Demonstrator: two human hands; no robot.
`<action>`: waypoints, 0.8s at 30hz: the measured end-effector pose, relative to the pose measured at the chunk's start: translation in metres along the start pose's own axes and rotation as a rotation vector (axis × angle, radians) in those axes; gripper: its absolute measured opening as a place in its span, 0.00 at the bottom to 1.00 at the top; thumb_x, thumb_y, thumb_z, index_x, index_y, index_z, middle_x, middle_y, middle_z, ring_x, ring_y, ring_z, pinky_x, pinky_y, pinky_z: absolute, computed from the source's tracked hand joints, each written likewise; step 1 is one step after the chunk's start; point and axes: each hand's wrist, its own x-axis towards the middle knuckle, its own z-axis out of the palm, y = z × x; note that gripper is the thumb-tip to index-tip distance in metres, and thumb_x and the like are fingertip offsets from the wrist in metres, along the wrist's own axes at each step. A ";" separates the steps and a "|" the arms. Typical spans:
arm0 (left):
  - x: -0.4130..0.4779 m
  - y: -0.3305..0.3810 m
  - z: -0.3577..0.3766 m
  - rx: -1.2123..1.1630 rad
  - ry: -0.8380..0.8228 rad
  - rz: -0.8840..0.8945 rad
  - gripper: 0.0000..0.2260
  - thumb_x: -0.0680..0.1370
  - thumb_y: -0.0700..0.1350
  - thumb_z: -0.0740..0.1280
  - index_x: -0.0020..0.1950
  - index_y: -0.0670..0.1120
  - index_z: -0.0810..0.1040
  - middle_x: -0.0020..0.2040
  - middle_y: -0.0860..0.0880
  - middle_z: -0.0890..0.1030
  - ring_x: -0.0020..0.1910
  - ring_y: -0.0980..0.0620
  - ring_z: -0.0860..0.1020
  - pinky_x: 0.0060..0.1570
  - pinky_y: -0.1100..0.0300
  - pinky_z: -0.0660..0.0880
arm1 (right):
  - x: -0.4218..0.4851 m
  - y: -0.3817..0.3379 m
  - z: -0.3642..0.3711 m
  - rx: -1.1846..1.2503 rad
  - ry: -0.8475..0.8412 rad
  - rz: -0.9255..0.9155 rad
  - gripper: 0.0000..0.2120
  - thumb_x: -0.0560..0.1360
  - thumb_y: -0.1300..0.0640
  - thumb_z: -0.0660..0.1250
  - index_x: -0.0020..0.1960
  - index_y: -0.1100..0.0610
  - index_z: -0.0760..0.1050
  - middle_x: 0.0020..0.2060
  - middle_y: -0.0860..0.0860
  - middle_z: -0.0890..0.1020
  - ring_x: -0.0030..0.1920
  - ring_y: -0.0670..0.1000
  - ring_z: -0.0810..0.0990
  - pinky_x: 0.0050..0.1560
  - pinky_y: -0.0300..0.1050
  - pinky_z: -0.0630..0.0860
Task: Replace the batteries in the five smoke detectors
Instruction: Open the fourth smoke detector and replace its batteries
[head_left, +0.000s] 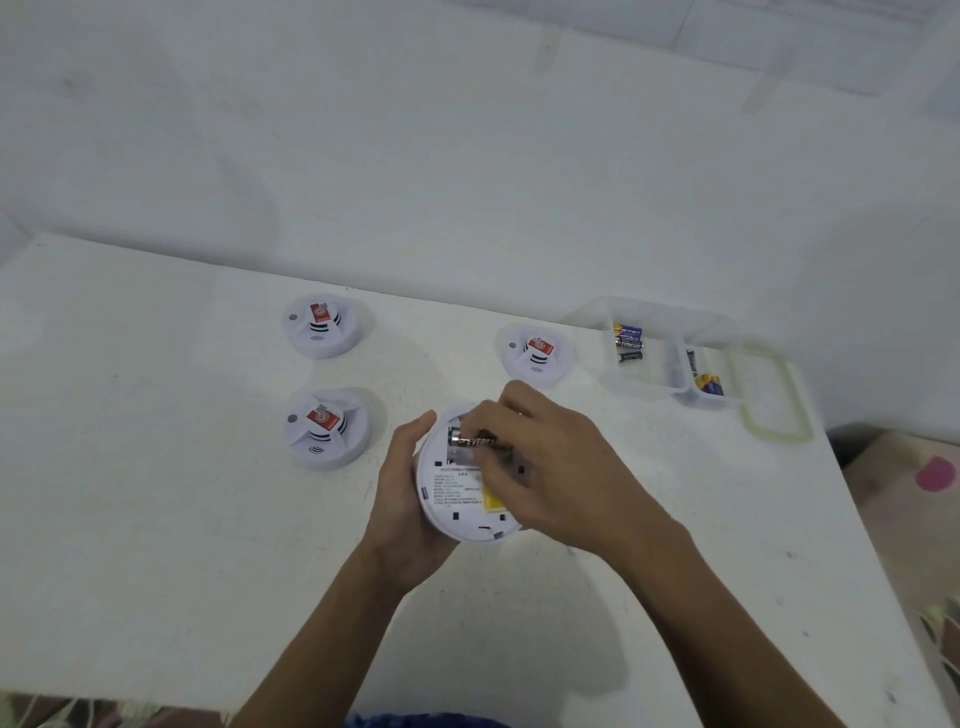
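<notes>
Left hand (402, 493) cups the detector (462, 499), back up; right hand (540, 467) pinches a battery (478, 441) over its bay. Align poles, press flat.

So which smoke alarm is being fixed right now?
Look at the white table, near its middle front. The smoke detector there is cradled in the left hand, flipped over. The other three sit face up, untouched.

Right hand (540, 467) covers right part of round white smoke detector (457, 499) and most of black battery (480, 442); fingertips blurred. Printed label text too small to read. Batteries in clear plastic box (670, 312): brands illegible. Forearms cut by bottom edge.
</notes>
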 end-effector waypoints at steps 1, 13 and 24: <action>0.000 0.000 0.000 0.010 -0.001 -0.001 0.24 0.79 0.57 0.50 0.49 0.47 0.83 0.46 0.43 0.83 0.43 0.45 0.82 0.41 0.53 0.79 | 0.002 0.002 -0.001 -0.023 -0.040 -0.020 0.07 0.76 0.54 0.61 0.53 0.48 0.73 0.40 0.46 0.71 0.35 0.48 0.72 0.32 0.44 0.73; -0.001 -0.003 -0.006 0.254 0.024 0.112 0.15 0.75 0.58 0.59 0.45 0.56 0.85 0.45 0.47 0.85 0.43 0.47 0.84 0.42 0.52 0.80 | 0.018 0.008 -0.011 -0.127 -0.270 -0.170 0.08 0.76 0.52 0.59 0.55 0.43 0.68 0.35 0.48 0.72 0.32 0.50 0.72 0.30 0.47 0.71; 0.004 -0.005 -0.005 0.170 -0.032 -0.013 0.23 0.81 0.53 0.48 0.47 0.56 0.84 0.49 0.46 0.84 0.45 0.42 0.83 0.44 0.39 0.79 | 0.020 0.014 -0.006 -0.027 -0.201 -0.150 0.06 0.75 0.53 0.63 0.48 0.49 0.66 0.37 0.46 0.68 0.32 0.52 0.71 0.30 0.49 0.71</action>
